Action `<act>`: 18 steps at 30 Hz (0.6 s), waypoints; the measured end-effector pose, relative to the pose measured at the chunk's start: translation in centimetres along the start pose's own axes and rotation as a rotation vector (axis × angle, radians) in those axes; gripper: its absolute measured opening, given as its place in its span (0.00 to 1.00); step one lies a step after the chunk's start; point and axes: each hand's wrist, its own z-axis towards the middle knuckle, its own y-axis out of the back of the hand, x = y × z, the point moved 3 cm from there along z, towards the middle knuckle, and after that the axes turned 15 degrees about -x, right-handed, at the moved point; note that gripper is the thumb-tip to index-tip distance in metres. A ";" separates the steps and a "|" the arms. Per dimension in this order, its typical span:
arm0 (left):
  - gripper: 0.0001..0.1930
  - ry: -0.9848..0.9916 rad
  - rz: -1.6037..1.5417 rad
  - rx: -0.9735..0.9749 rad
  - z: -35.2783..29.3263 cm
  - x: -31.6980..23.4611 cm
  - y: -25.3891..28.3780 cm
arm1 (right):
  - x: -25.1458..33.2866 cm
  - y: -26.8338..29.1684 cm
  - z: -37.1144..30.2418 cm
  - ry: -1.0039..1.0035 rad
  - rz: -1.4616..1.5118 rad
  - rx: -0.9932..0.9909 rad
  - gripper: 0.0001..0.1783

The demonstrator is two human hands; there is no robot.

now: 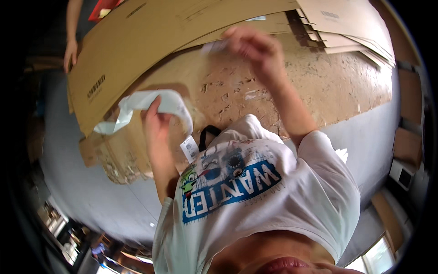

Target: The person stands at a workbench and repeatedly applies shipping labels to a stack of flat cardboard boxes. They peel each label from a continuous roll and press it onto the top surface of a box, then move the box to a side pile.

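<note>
A long white strip of labels loops over my left hand, which is closed on it. One end of the strip hangs down by my shirt and carries a printed label; the other trails left toward the cardboard. My right hand is raised over the table and smeared by motion. Its fingers are pinched, with a small pale label at the tips. Just beyond both hands lies a large flat brown cardboard sheet with dark print.
Another person's hand rests on the sheet's left edge. Flat cartons are stacked at the far right. The wooden tabletop is scuffed and worn. Worn brown material lies at its near left. A red container stands at the far left.
</note>
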 end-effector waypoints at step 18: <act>0.14 0.063 0.101 -0.048 0.1 -0.1 -0.9 | -1.7 11.2 22.7 0.213 -1.299 -0.113 0.17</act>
